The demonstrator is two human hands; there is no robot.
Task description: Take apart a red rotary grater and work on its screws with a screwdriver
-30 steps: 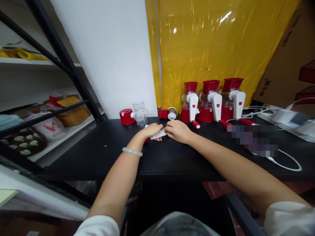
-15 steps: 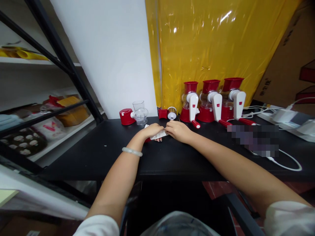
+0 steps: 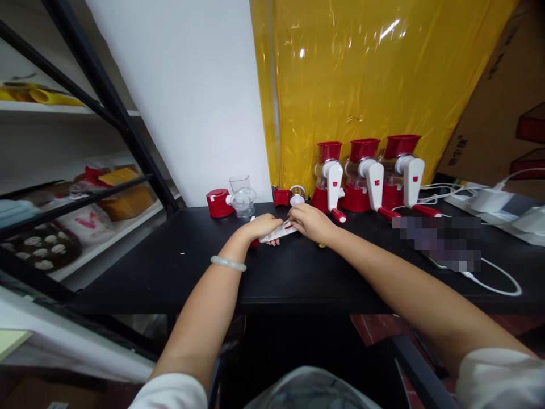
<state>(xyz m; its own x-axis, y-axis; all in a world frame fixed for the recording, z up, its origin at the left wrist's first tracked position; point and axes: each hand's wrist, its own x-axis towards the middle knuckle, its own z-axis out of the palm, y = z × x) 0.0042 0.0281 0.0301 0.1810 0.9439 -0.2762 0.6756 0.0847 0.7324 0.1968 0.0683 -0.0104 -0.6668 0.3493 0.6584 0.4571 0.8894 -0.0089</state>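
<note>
My left hand (image 3: 260, 226) lies curled over a white crank handle with a red end (image 3: 281, 232) on the black table (image 3: 170, 255), gripping it. My right hand (image 3: 313, 221) has its fingers pinched at the handle's right end. A small yellowish thing (image 3: 322, 245) shows on the table just under my right wrist. Behind my hands stand a red part (image 3: 281, 196) and a small metal drum (image 3: 297, 196).
Three red and white hand-crank grinders (image 3: 368, 173) stand in a row at the back against yellow plastic sheeting. A red base (image 3: 217, 203) and a clear hopper (image 3: 242, 196) sit at the back left. White cables and chargers (image 3: 489, 201) lie at the right. A black shelf rack (image 3: 63, 216) stands at the left.
My right hand has lifted slightly and moved back and right, uncovering more of the handle and a small yellowish thing on the table. My left hand stays put.
</note>
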